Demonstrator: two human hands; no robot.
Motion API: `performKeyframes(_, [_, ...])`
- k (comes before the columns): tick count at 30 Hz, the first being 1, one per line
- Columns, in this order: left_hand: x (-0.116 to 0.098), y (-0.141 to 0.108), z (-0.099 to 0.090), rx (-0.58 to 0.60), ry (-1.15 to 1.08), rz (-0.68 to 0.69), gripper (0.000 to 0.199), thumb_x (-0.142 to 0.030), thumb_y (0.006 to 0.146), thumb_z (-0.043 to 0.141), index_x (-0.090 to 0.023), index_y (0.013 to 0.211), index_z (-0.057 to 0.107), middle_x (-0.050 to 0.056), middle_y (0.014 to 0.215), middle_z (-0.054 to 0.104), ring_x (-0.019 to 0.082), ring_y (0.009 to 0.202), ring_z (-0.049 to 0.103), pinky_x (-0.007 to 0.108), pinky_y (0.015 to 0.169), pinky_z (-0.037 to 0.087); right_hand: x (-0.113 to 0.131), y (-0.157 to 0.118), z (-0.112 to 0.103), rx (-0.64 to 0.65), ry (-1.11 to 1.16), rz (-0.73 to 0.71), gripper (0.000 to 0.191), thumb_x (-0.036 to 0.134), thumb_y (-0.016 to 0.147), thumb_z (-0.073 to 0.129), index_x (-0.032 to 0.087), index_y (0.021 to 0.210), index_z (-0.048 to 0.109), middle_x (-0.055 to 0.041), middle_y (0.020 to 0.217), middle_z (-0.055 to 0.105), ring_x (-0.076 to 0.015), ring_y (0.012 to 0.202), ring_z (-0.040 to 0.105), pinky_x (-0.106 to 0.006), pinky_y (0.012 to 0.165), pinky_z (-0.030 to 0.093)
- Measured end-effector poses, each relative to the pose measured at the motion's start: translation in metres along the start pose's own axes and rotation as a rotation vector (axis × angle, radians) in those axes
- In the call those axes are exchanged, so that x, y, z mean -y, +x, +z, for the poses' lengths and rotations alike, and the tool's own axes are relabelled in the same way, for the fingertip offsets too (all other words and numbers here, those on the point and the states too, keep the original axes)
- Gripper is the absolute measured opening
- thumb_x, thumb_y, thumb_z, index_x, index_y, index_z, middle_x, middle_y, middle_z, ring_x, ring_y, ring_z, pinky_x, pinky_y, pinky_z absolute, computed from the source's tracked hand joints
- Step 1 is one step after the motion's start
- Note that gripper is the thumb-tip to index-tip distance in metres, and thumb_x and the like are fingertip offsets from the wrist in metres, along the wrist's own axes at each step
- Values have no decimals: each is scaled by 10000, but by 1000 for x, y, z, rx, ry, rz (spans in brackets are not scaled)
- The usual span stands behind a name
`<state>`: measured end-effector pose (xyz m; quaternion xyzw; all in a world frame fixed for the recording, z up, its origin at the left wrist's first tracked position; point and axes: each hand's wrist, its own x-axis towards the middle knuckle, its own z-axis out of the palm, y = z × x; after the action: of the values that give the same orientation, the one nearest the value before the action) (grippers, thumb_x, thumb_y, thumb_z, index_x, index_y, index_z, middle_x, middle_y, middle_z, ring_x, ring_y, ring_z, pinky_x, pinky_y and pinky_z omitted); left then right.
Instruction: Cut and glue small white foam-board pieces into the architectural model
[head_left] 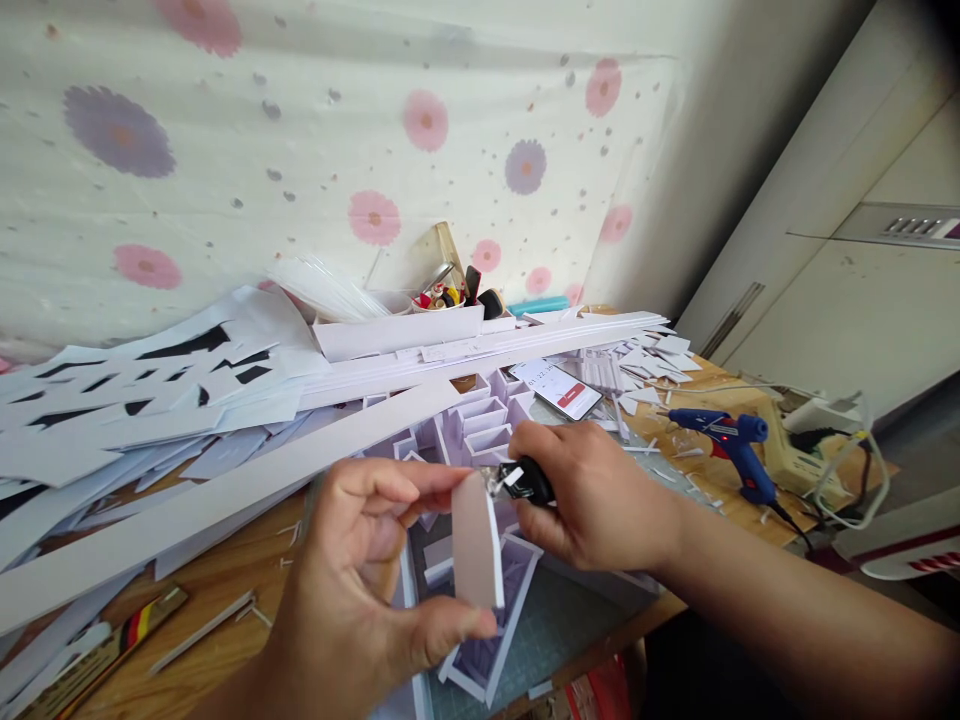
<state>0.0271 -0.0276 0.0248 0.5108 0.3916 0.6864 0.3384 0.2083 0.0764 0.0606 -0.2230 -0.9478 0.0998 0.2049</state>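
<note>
My left hand (375, 570) pinches a small flat piece of white foam board (475, 550) between thumb and fingers, holding it upright on edge. My right hand (592, 495) is closed around a black-handled tool with a shiny metal tip (531, 482). That tip touches or lies very close to the board's upper corner; its exact kind is partly hidden by the fingers. Below the hands stands a white foam-board box (517, 610) with smaller pieces inside. Just beyond are several white open-topped compartments (484, 425).
A phone (556, 388) with a timer lies behind the compartments. On the right is a blue glue gun (724, 440) with a red light. Long white strips (225, 480) and cut sheets (150, 400) cover the left. A green cutting mat (592, 605) lies under the work.
</note>
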Motion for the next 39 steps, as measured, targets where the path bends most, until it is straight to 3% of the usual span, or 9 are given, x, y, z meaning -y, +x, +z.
performKeyframes(3, [3,3,-2,-14,17,15,570,-130,574,917,-305,990,570,-35,1052,759,128,1010,702,198,901,546,-1,-3,-3,-50,75,-13,100,266,770,462,193,837,476,14,588,521,-142,499,434,-256,510,303])
performKeyframes(9, [7,6,-6,-17,26,24,535,-207,605,918,-290,995,562,-19,1070,752,127,998,698,203,900,544,12,-7,1,107,75,-102,124,294,772,491,190,839,501,-20,673,596,-147,528,458,-276,519,293])
performKeyframes(13, [6,4,-5,7,8,6,513,-231,636,904,-295,1012,561,-21,1084,741,129,1027,693,203,920,539,14,-7,5,127,41,-110,136,286,748,514,193,846,503,-22,695,620,-150,535,481,-283,522,287])
performKeyframes(31, [0,-3,-1,1,-23,-76,536,-99,596,890,-317,969,573,-53,1063,741,131,989,699,211,874,567,8,-4,6,83,-26,-121,200,280,701,506,176,871,533,-44,710,646,-163,546,517,-285,534,284])
performKeyframes(39, [-4,-5,5,8,18,9,562,-131,528,932,-302,943,595,-39,1019,767,144,964,722,206,866,569,-6,-1,-5,33,-23,55,133,294,742,461,199,830,493,-6,583,554,-155,495,447,-260,505,283])
